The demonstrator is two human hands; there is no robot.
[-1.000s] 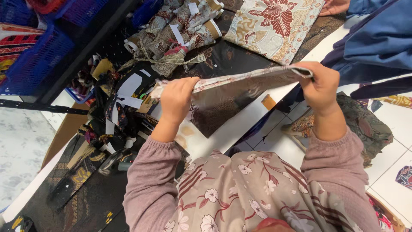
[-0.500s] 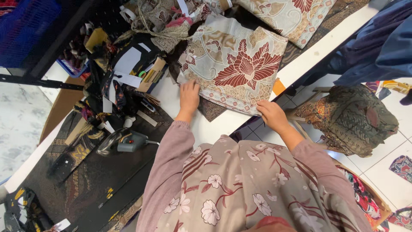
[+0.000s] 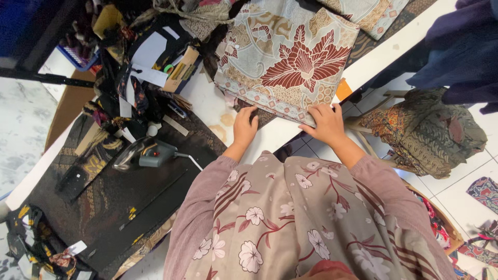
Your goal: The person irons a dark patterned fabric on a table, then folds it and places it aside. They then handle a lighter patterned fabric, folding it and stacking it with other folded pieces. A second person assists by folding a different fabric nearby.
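The white desk (image 3: 270, 137) carries a folded patterned cloth (image 3: 290, 57) at its near edge. Both hands lie flat, fingers spread: left hand (image 3: 245, 124) beside its near-left corner, right hand (image 3: 327, 123) pinning the near-right edge. Press evenly, smoothing outward, keeping edges aligned.

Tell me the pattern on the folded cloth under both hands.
The folded cloth shows a large reddish-brown flower on grey-beige, with ornate tan borders; clearest in the head view.

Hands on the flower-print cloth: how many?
2. The left hand presses the near edge of the flower-print cloth toward its left corner; the right hand lies flat on the same edge further right. No other person's hands show in the head view.
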